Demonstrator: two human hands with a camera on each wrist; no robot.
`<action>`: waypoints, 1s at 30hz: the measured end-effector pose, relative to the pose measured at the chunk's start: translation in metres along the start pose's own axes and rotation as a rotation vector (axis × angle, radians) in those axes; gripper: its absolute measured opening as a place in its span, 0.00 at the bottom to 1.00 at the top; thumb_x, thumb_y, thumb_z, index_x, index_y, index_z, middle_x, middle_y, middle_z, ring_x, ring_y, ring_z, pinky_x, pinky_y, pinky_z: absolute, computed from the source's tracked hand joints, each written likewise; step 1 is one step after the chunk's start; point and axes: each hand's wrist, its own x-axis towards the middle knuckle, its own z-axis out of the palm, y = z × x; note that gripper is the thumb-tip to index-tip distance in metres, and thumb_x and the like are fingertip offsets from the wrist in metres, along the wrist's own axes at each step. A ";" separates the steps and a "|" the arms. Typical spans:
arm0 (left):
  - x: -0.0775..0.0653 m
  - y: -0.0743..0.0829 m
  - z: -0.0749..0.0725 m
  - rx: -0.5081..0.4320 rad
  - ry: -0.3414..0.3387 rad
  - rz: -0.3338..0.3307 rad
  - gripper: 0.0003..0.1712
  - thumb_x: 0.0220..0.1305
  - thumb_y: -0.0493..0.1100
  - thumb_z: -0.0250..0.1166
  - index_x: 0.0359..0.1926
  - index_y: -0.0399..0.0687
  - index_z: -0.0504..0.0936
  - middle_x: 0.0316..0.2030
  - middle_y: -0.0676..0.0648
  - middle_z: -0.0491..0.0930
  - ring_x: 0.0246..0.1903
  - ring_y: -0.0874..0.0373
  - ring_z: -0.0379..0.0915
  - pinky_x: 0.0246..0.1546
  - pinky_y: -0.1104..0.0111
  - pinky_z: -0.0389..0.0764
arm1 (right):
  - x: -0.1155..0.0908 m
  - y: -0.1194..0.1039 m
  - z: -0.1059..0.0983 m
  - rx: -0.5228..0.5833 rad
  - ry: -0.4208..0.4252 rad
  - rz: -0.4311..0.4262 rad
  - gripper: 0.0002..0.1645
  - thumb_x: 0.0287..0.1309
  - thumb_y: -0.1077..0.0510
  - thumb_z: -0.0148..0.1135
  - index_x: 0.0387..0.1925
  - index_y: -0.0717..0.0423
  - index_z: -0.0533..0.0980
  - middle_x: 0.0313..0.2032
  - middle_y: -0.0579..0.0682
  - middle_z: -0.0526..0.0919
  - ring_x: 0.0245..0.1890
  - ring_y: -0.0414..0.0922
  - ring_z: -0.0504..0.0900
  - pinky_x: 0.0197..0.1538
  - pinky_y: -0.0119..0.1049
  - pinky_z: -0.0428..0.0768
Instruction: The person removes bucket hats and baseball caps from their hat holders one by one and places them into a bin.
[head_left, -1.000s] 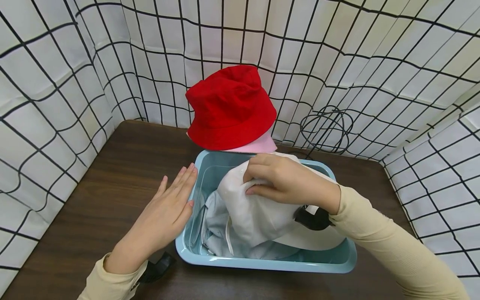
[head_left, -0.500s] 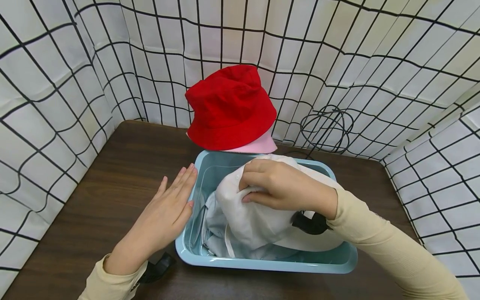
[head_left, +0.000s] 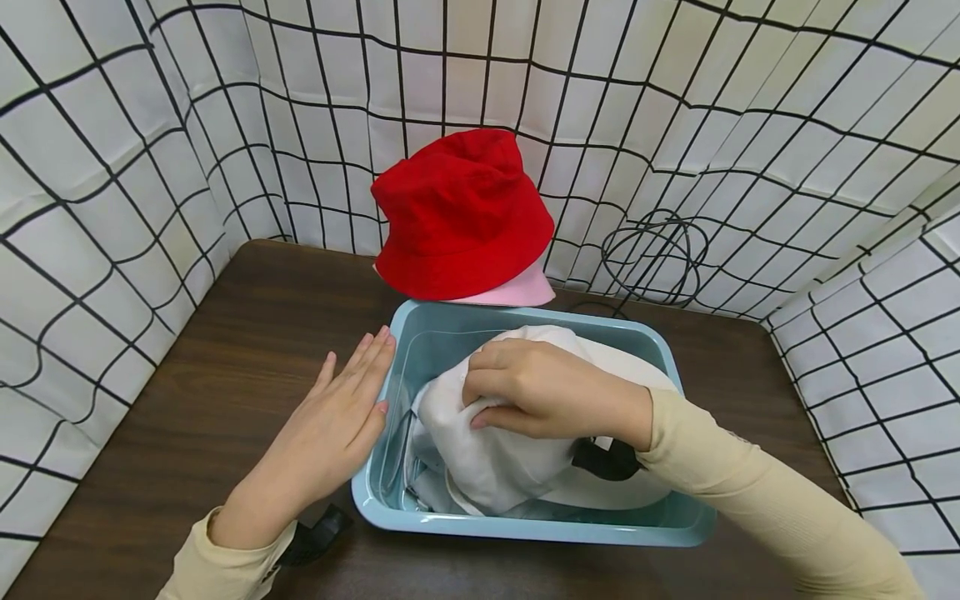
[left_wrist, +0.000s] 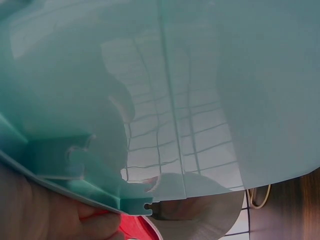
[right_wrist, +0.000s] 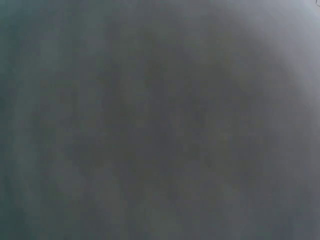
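A white hat [head_left: 495, 467] with a wide brim lies in a light blue plastic basin [head_left: 525, 527]. My right hand [head_left: 547, 387] pinches the cloth of its crown between thumb and fingers. Under the hat some pale blue cloth [head_left: 431, 487] shows; its kind is mostly hidden. With fingers straight, my left hand [head_left: 330, 425] rests against the basin's left rim. The left wrist view holds the basin's outer wall [left_wrist: 200, 100] up close, with part of the hand [left_wrist: 50, 210] at lower left. Only a grey blur of what seems to be cloth fills the right wrist view.
Behind the basin a red bucket hat [head_left: 465, 217] sits on top of a pink hat [head_left: 517, 289], by the back wall. A coil of black cable [head_left: 654, 257] hangs or leans at the back right. White cloth walls with black grid lines [head_left: 315, 108] surround the brown table [head_left: 225, 350].
My right hand has moved left and toward me, lower over the basin, bringing the white hat with it. The left hand has stayed in place.
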 end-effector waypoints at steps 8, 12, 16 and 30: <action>0.002 -0.002 0.000 0.009 0.011 0.003 0.38 0.66 0.44 0.51 0.73 0.38 0.48 0.72 0.41 0.46 0.71 0.44 0.42 0.66 0.43 0.42 | 0.002 -0.001 0.011 0.041 -0.069 -0.012 0.08 0.55 0.55 0.67 0.36 0.53 0.78 0.32 0.45 0.78 0.36 0.40 0.74 0.47 0.27 0.73; 0.002 -0.004 0.000 0.017 0.016 0.003 0.37 0.68 0.45 0.50 0.72 0.38 0.48 0.72 0.41 0.46 0.71 0.44 0.42 0.65 0.42 0.44 | 0.003 0.003 0.020 0.082 -0.072 -0.004 0.07 0.56 0.56 0.66 0.35 0.53 0.77 0.32 0.44 0.77 0.36 0.39 0.73 0.45 0.25 0.72; 0.002 -0.004 0.000 0.017 0.011 -0.001 0.37 0.68 0.44 0.50 0.73 0.38 0.47 0.72 0.42 0.46 0.71 0.44 0.41 0.65 0.42 0.44 | 0.006 0.010 0.030 0.120 -0.083 0.031 0.06 0.56 0.56 0.65 0.35 0.53 0.78 0.31 0.44 0.78 0.35 0.38 0.73 0.45 0.25 0.72; -0.001 0.000 0.001 0.001 0.000 -0.013 0.38 0.67 0.43 0.51 0.72 0.37 0.48 0.72 0.42 0.47 0.71 0.45 0.41 0.66 0.42 0.41 | 0.003 0.024 0.069 0.139 -0.276 0.152 0.06 0.58 0.54 0.64 0.37 0.51 0.79 0.32 0.42 0.79 0.35 0.37 0.74 0.41 0.23 0.71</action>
